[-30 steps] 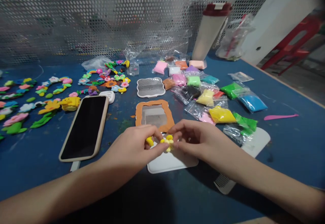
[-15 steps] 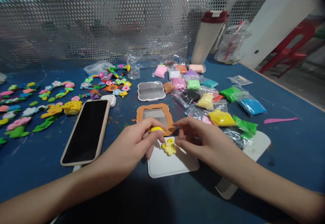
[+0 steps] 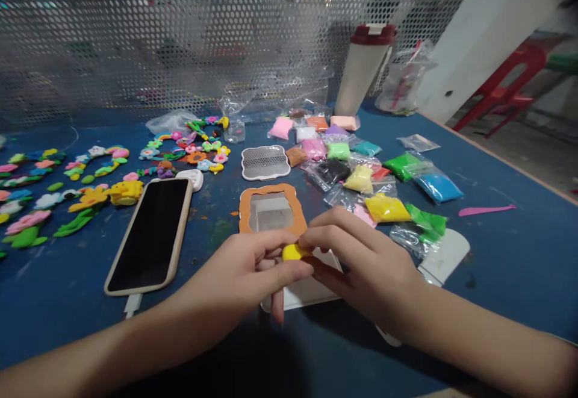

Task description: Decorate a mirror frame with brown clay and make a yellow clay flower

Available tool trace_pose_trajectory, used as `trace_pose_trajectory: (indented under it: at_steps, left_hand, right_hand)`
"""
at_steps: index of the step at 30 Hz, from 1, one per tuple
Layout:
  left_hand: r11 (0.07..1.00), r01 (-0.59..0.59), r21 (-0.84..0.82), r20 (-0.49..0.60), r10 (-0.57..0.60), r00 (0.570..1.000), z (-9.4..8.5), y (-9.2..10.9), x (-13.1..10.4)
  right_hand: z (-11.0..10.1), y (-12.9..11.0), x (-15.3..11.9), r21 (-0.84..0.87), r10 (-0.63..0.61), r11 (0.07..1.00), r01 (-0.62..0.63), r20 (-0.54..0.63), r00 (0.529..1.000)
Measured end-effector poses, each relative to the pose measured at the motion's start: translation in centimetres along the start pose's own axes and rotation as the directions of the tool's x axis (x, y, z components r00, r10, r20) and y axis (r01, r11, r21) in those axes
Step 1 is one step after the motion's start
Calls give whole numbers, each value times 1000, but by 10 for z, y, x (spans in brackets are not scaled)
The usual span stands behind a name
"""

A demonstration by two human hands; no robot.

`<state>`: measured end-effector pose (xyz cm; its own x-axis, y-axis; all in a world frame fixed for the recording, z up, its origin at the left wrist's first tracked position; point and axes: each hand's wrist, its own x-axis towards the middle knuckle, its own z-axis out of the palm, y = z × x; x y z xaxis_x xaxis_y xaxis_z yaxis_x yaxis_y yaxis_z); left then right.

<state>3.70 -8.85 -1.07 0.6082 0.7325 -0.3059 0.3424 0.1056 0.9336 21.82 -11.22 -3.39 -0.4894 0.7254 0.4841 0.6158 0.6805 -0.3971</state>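
Note:
A lump of yellow modelling clay (image 3: pixel 294 252) sits between the fingertips of my two hands. My left hand (image 3: pixel 253 268) is closed on it from the left, thumb in front. From the right, my right hand (image 3: pixel 365 259) pinches the same lump with bent fingers. Beneath both hands lies a white panel (image 3: pixel 298 294), partly covered. Just behind it is a mirror with an orange clay border (image 3: pixel 272 211), its near edge hidden by my fingers. The small pale-yellow figure on the panel is out of sight behind my hands.
A phone (image 3: pixel 151 235) with a cable lies left, near several colourful clay flowers and figures (image 3: pixel 93 198). Bags of coloured clay (image 3: pixel 334 172), a pink tool (image 3: pixel 487 210) and a white comb (image 3: pixel 447 256) are right. A tumbler (image 3: pixel 363 73) stands behind, before a perforated metal panel (image 3: pixel 180 43).
My right hand has moved left and taken hold of the yellow clay with my left. The pale-yellow figure is now covered. The view has shifted slightly.

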Motion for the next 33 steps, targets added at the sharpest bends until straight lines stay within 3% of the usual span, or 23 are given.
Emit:
trace_pose_trajectory:
  at_steps: [5, 8, 11, 13, 15, 18, 27, 29, 33]
  left_hand:
    - [986, -50, 156, -27, 55, 998, -1, -2, -1]
    - [973, -76, 217, -71, 94, 993, -8, 1, -1]
    - [979, -109, 171, -254, 151, 955, -19, 1, 2]
    - [980, -139, 140, -338, 179, 924, -23, -1, 5]
    - [983, -132, 125, -318, 165, 933, -24, -5, 7]
    - [991, -98, 92, -245, 118, 962, -20, -9, 9]
    - [995, -78, 56, -192, 88, 978, -18, -17, 9]
    - [996, -73, 57, -187, 83, 979, -17, -19, 9]
    - [997, -61, 50, -181, 69, 981, -17, -21, 9]
  right_hand:
    - [0, 3, 4, -22, -93, 995, 95, 76, 993]
    - [-6, 4, 8, 16, -69, 998, 68, 83, 994]
    - [-17, 7, 10, 141, 107, 984, -106, 1, 994]
    - [-23, 10, 10, 293, 298, 915, -276, -32, 954]
    - [-25, 14, 10, 468, 445, 785, -405, 29, 895]
    - [-24, 18, 11, 612, 511, 621, -490, 158, 845]
    - [-19, 29, 4, 746, 524, 391, -539, 301, 796]
    - [-19, 28, 3, 743, 544, 370, -557, 312, 779]
    - [-20, 26, 4, 692, 557, 452, -563, 274, 784]
